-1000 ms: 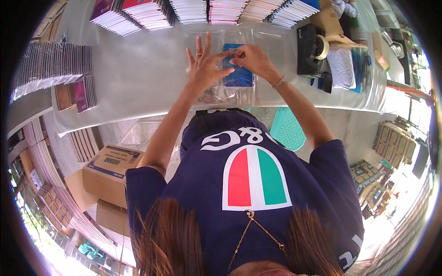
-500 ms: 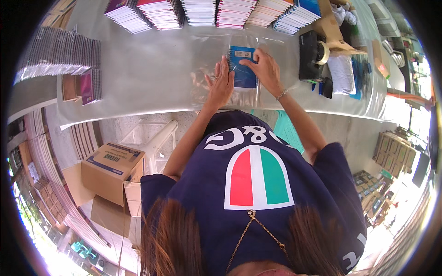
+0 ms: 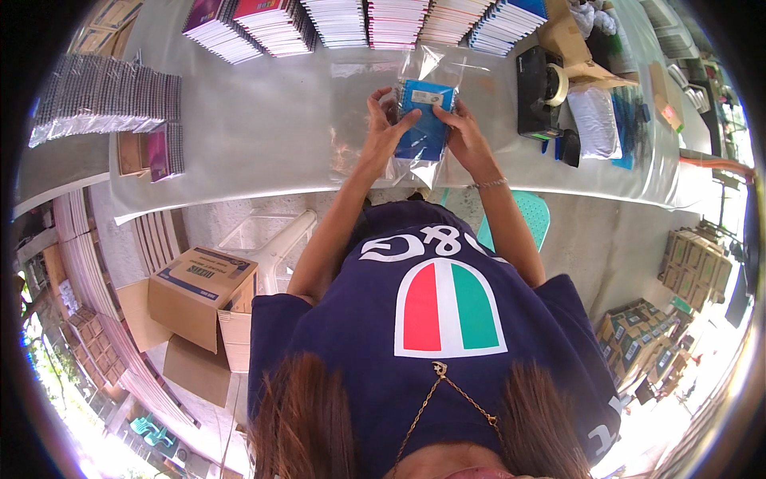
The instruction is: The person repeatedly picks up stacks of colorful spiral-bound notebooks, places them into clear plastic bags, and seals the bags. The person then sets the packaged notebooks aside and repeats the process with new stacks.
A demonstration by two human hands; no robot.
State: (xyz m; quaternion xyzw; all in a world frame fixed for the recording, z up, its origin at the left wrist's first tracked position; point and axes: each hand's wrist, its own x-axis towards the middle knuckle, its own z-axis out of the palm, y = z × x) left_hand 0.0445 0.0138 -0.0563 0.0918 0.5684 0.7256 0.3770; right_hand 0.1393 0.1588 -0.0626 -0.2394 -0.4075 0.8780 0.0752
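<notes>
A small blue spiral notebook (image 3: 424,137) with a pale label near its top is between my hands, above the table's near edge. Clear plastic wrap (image 3: 431,65) surrounds it and sticks out past its top and bottom. My left hand (image 3: 385,134) grips the left side, thumb on the cover and the other fingers partly behind. On the right side, my right hand (image 3: 467,142) pinches the notebook with its thumb on the cover; its other fingers are mostly hidden beneath.
Tall stacks of spiral notebooks (image 3: 396,24) line the far edge. More stacked notebooks (image 3: 108,96) stand at the left. A black tape dispenser (image 3: 536,96) sits at the right, beside a white plastic package (image 3: 594,124). An open cardboard box (image 3: 203,275) is below left, near a white plastic chair (image 3: 275,239).
The notebook has come up off the table and tilted slightly. My left hand has turned from lying flat beside it to gripping its side; my right hand has moved to its right edge.
</notes>
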